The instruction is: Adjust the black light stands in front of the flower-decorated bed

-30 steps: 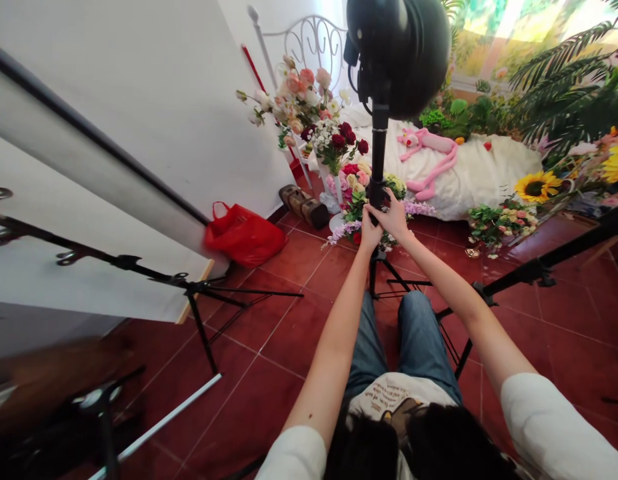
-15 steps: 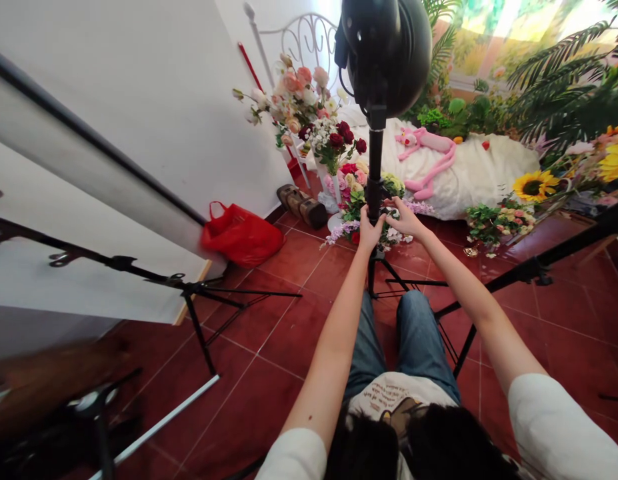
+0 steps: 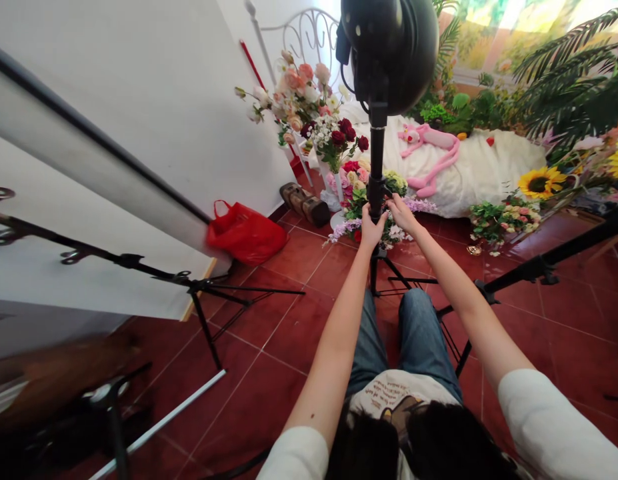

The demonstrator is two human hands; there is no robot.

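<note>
In front of me stands a black light stand (image 3: 377,150) with a large dark studio light (image 3: 396,57) on top. My left hand (image 3: 373,227) is closed round the stand's pole just below a collar. Beside it, my right hand (image 3: 401,213) has its fingertips pinched at a small black knob (image 3: 387,193) on the collar's right side; the fingers partly hide it. The stand's legs (image 3: 397,272) spread on the floor near my knees. Artificial flowers (image 3: 356,180) crowd behind the pole.
A red bag (image 3: 249,233) lies by the wall at left, near another black tripod stand (image 3: 203,320). More stand legs (image 3: 519,273) cross on the right. A pink plush toy (image 3: 433,143) rests on white cloth (image 3: 509,163). Sunflowers (image 3: 541,183) stand at right.
My right hand's fingers have shifted slightly up and closed on the knob at the collar. The left hand stays round the pole. The whole view has shifted a little.
</note>
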